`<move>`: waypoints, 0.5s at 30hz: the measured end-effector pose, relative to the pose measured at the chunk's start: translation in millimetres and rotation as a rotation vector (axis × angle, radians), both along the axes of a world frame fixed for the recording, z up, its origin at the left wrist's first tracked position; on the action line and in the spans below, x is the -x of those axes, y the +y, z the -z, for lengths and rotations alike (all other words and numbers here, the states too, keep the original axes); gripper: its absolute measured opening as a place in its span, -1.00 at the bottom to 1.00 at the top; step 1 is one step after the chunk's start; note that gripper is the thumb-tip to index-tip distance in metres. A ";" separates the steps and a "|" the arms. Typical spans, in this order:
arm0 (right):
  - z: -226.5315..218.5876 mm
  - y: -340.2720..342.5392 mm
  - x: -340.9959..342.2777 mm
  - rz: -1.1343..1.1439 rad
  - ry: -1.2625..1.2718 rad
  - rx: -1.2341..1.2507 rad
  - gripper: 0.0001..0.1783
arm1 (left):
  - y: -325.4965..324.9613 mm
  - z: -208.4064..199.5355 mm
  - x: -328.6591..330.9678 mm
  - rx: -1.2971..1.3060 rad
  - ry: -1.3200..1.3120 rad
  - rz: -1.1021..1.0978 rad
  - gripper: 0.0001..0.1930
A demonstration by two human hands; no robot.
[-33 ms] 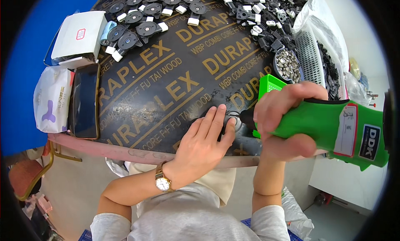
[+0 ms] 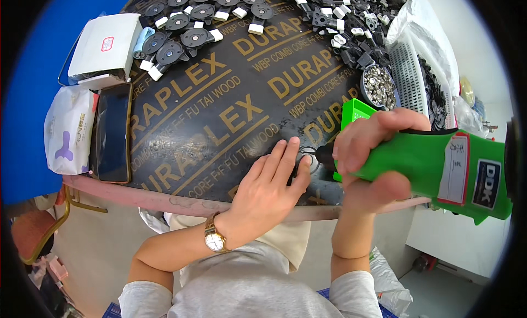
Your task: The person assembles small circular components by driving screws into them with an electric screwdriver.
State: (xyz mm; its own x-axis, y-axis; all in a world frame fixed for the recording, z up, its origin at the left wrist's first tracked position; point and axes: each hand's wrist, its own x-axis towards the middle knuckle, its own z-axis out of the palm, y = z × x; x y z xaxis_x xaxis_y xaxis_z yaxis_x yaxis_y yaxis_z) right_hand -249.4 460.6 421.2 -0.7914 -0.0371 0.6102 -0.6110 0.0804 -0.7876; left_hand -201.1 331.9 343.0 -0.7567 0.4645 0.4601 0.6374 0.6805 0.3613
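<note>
My right hand (image 2: 373, 159) is wrapped around a green electric screwdriver (image 2: 422, 164), slightly blurred at the thumb. Its dark nose points left, with the bit over a small round part (image 2: 312, 160) that has a light ring. That part lies on the dark table near its front edge. My left hand (image 2: 267, 189) steadies it, long fingers laid along its far left side and the thumb on the near side. The palm and fingers hide most of the part, so its full shape cannot be seen. A watch (image 2: 214, 240) sits on my left wrist.
A green plastic tray (image 2: 347, 113) stands just beyond the screwdriver, beside a bowl of small metal pieces (image 2: 379, 86). Black-and-white parts (image 2: 340, 21) are heaped behind, near a white basket (image 2: 409, 76). Black disc-shaped assemblies (image 2: 195, 37), a white box (image 2: 104, 46), phone (image 2: 114, 134) and tissue packet (image 2: 68, 131) occupy the left.
My right thumb and the screwdriver's body have shifted very slightly. My left hand and the round part stay in place.
</note>
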 end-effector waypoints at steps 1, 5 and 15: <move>2.6 -0.8 -2.2 -0.007 0.000 -0.003 -0.27 | -0.8 0.7 0.5 -0.003 0.000 -0.007 -0.68; 8.6 -12.6 -8.3 0.152 -0.004 0.104 -0.45 | -0.5 3.1 1.6 -0.063 -0.004 0.032 -0.68; 5.3 -15.6 -1.8 0.225 0.040 0.081 -0.56 | 2.9 9.1 1.3 -0.088 0.008 -0.011 -0.60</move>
State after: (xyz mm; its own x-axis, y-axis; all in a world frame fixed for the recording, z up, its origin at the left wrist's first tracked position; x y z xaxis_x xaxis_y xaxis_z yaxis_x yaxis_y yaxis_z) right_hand -247.6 445.0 415.9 -0.7491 0.1877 0.6353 -0.6160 0.1555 -0.7722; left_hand -202.4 334.8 333.9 -0.7576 0.4142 0.5044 0.6334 0.6532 0.4149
